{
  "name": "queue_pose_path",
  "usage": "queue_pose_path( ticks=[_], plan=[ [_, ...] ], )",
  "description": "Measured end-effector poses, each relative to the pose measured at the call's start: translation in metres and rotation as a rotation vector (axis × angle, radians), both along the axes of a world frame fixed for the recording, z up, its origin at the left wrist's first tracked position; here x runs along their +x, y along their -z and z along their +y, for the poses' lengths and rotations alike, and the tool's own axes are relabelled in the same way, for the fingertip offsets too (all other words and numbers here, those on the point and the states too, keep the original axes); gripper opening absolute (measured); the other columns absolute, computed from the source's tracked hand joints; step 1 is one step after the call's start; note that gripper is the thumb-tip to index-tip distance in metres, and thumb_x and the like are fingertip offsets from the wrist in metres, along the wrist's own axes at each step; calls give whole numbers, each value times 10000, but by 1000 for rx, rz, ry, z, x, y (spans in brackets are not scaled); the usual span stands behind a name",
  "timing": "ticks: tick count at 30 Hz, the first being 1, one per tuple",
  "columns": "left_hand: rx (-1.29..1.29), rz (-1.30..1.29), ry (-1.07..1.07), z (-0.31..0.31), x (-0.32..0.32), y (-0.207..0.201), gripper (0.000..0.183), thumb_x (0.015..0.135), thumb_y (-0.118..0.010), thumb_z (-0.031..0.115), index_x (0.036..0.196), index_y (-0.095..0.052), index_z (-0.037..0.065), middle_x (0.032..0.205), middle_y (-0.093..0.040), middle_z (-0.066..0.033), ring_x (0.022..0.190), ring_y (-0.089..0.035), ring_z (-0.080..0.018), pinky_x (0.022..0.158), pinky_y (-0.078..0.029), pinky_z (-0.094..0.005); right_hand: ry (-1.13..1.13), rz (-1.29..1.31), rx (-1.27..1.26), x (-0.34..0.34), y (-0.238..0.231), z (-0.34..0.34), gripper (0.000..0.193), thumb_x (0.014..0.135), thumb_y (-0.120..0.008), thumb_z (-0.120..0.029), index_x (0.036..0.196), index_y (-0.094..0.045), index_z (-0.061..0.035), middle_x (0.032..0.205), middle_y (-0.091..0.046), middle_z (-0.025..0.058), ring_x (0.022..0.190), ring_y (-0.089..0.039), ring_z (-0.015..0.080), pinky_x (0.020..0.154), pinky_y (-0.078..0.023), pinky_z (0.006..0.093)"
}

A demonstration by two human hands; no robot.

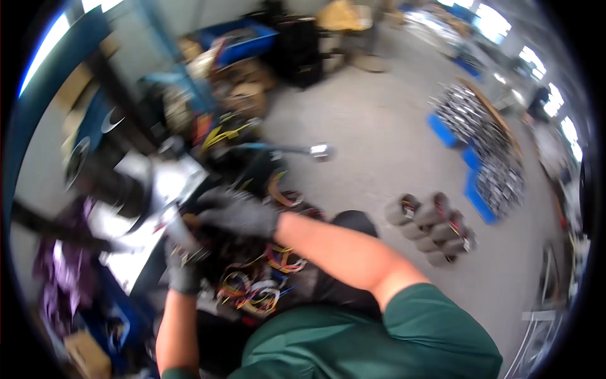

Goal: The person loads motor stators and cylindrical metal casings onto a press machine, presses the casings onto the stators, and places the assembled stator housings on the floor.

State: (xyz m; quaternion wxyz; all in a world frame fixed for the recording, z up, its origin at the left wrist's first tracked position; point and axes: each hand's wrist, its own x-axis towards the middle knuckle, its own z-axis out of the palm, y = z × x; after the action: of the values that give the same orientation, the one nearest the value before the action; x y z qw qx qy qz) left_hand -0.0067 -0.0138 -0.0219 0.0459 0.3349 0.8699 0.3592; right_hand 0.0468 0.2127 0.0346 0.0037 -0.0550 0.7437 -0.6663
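Observation:
My left hand, in a dark grey glove, is closed at the lower end of a pale grey metal part beside the machine. Motion blur hides the part's exact kind. My right hand, gloved too, reaches left just above it; its fingers are smeared, so their grip cannot be told. Directly left stands a machine with a dark, thick cylinder over a brightly lit white surface. Bundles of coloured wires lie in front of me, below my right wrist.
A blue-handled tool with a shiny end juts over the floor. Several grey cylinders with wires inside stand right. Farther off are blue bins heaped with metal pieces. A blue tray sits at the back; purple cloth hangs left.

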Motion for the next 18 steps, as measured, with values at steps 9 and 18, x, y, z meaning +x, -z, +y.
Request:
queue_pose_path(
  ticks=[9,18],
  plan=[
    [446,-639,28,5,20,-33,253,944,-662,112,1160,-702,-13,1043,-709,-99,973,-683,-199,881,-551,-331,49,173,142,-8,22,-21,664,841,-796,-38,1440,-515,-85,1169,-701,115,1039,-688,211,946,-574,346],
    [345,-550,107,-14,22,-67,398,1052,-565,216,1382,-604,-4,1288,-626,-122,1195,-610,-202,1038,-493,-347,-27,181,-70,-11,25,-12,569,891,-722,15,1424,-530,-31,1339,-641,101,1205,-634,191,1072,-528,349]
  ],
)
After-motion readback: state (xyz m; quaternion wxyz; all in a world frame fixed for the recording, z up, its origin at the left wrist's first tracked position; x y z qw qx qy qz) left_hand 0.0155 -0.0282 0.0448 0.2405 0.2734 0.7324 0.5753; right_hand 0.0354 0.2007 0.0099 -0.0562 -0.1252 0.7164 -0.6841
